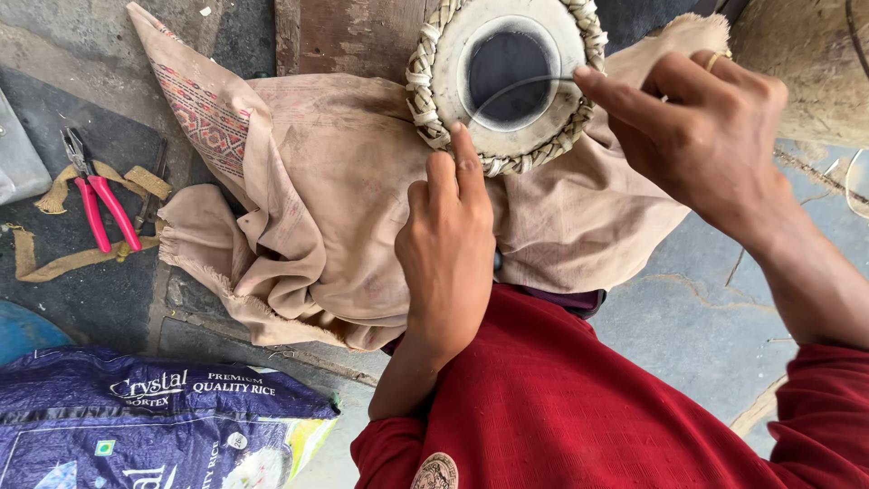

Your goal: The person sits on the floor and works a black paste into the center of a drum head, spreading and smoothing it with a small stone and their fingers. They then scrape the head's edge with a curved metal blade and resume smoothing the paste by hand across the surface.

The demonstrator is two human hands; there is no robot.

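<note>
A small drum [503, 81] with a white skin, a black centre patch and a braided rim rests on a beige cloth [326, 199] over my lap. My left hand [448, 249] lies on the cloth, its fingertips pressed against the near edge of the braided rim. My right hand [701, 127], with a ring on one finger, reaches in from the right. Its index finger and thumb pinch a thin curved wire or thread that arcs across the drum skin.
Pink-handled pliers [100, 204] lie on the dark floor at the left among tan fabric strips [63, 263]. A purple printed sack [154, 421] sits at the lower left. A rough tan object [806, 63] stands at the upper right.
</note>
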